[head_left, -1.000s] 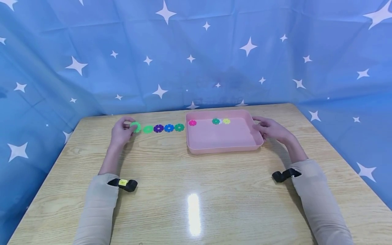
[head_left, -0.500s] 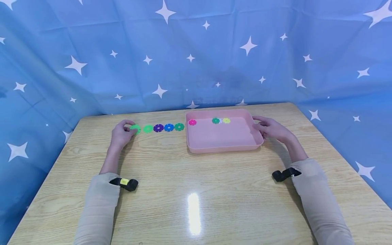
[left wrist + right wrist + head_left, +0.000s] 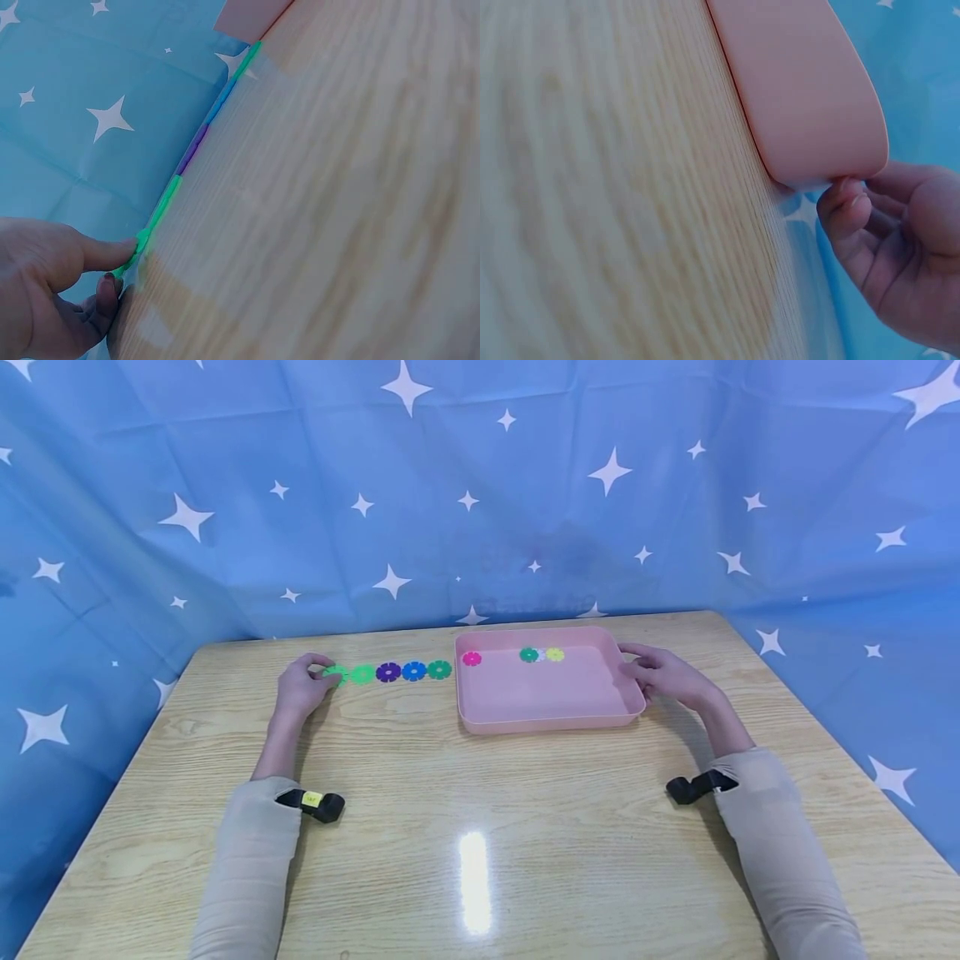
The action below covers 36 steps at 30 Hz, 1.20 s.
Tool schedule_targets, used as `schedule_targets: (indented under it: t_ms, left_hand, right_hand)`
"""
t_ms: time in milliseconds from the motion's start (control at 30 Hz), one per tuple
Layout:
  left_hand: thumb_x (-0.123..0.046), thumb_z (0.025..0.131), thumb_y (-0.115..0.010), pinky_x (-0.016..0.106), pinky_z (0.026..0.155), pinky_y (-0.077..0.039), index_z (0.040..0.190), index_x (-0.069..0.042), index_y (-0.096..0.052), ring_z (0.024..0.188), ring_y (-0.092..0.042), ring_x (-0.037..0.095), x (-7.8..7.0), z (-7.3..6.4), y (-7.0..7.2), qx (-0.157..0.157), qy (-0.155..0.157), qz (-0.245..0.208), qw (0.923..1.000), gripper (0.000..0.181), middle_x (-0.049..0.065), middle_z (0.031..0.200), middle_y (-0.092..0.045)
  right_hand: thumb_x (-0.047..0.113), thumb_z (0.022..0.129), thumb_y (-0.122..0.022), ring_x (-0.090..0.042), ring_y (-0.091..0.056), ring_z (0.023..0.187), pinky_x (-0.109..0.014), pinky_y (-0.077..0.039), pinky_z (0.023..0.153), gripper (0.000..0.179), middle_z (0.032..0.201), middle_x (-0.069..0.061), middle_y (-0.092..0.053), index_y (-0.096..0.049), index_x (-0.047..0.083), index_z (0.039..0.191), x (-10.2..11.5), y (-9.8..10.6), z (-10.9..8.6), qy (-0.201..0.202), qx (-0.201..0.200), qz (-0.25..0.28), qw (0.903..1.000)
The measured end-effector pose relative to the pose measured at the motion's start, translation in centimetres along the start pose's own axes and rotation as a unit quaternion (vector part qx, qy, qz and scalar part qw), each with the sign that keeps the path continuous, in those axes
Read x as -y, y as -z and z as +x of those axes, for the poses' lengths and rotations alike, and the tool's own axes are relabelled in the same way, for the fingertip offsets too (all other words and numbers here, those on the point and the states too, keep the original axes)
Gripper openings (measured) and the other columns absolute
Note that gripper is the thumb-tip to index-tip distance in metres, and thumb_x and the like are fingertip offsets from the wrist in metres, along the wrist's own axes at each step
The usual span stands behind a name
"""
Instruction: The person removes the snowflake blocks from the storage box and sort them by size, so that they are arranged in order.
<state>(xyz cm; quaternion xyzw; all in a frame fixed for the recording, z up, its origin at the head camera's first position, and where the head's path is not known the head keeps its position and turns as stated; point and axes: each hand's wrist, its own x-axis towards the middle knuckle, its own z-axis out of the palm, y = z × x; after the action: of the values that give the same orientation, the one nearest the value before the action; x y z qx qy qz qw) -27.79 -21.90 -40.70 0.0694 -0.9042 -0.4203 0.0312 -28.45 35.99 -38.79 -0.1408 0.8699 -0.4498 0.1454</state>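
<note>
At the left end of a row of notched plastic discs, my left hand (image 3: 300, 687) pinches a light green disc (image 3: 337, 675) between thumb and fingers. Rightward from it lie another light green disc (image 3: 363, 674), a purple disc (image 3: 388, 672), a blue disc (image 3: 414, 671) and a dark green disc (image 3: 439, 670), flat on the table. The left wrist view shows this row edge-on, ending near the tray. My right hand (image 3: 671, 677) grips the right end of the pink tray (image 3: 543, 702); in the right wrist view its fingertips (image 3: 847, 187) are at the tray's end wall.
Inside the tray lie a pink disc (image 3: 472, 658), a green disc (image 3: 528, 655), a whitish disc partly covered, and a yellow disc (image 3: 555, 654). A blue star-patterned curtain (image 3: 480, 485) hangs behind the wooden table (image 3: 420, 827).
My left hand has shifted slightly right and lowered the light green disc, bringing it up against its neighbour in the row. The right hand and tray stay where they were.
</note>
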Motion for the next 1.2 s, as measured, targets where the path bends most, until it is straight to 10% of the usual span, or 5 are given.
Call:
schedule_targets:
  t_ms: [633,933,1200]
  left_hand:
    - [-0.019,0.101,-0.062,0.043,0.087,-0.044,0.129,0.005,-0.057,0.103,-0.054,0.033,-0.7,-0.4,0.1,-0.01,-0.001,-0.023,0.9997,0.038,0.02,0.11,-0.057]
    - [-0.018,0.101,-0.064,0.024,0.068,-0.046,0.125,0.004,-0.061,0.089,-0.054,0.02,-2.4,-0.5,-0.7,-0.024,-0.06,-0.064,0.9959,0.033,0.016,0.102,-0.059]
    - [-0.015,0.1,-0.064,0.026,0.075,-0.047,0.123,0.006,-0.062,0.09,-0.057,0.023,-5.1,-0.8,-2.8,-0.001,-0.124,-0.099,0.9873,0.031,0.018,0.102,-0.06]
  right_hand:
    - [0.021,0.108,-0.05,-0.025,-0.05,0.059,-0.037,-0.049,0.059,0.059,0.077,-0.011,-0.052,-0.026,0.003,0.158,0.2,-0.1,-0.1,-0.001,0.0,-0.004,1.0]
    - [0.022,0.108,-0.05,-0.025,-0.051,0.059,-0.038,-0.049,0.059,0.059,0.077,-0.011,-0.052,-0.026,0.004,0.159,-0.1,-0.1,0.0,-0.003,0.0,-0.006,1.0]
    - [0.021,0.108,-0.05,-0.023,-0.05,0.059,-0.038,-0.049,0.058,0.058,0.079,-0.012,-0.051,-0.027,0.003,0.158,0.2,-0.1,-0.1,-0.001,-0.002,-0.01,0.9999]
